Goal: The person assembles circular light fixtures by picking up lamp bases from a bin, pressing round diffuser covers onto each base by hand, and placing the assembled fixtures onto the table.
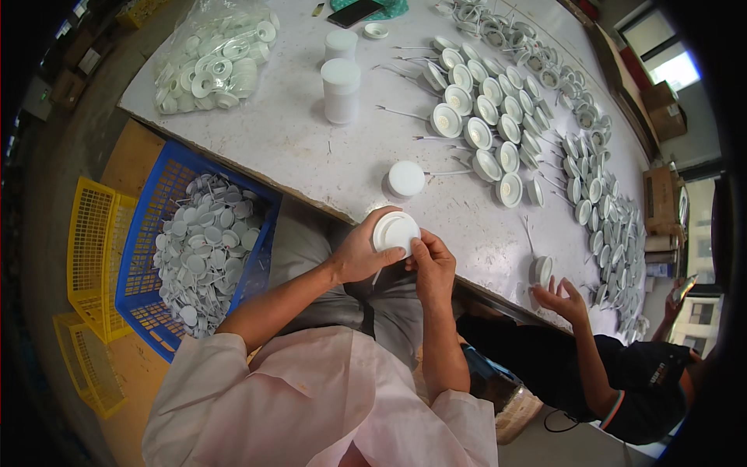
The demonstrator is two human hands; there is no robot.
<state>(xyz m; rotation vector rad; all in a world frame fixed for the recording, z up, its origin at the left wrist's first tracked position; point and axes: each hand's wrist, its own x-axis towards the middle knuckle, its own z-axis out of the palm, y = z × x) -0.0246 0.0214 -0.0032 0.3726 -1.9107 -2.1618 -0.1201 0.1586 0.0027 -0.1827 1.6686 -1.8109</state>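
Note:
Just off the table's front edge, I hold a round white downlight (pixel 395 233) between both hands, its raised disc facing up. My left hand (pixel 359 251) wraps round its left side, with the thumb on the lower rim. My right hand (pixel 434 266) pinches the lower right rim between thumb and fingers. A thin pale wire seems to hang below it. Right beyond my hands, a white round cap (pixel 406 179) rests on the table (pixel 296 140). Farther off stand white cylindrical stacks (pixel 341 92), and a loose white ring (pixel 376 31) lies near them.
Many wired white lamp cups (pixel 477 134) cover the table's right half. A clear bag of white rings (pixel 214 62) sits far left, near a dark phone (pixel 355 12). Left of me are a blue basket (pixel 134 272) full of lamp parts and yellow baskets (pixel 84 249). At right, a co-worker's hand (pixel 564 300) reaches toward a cup.

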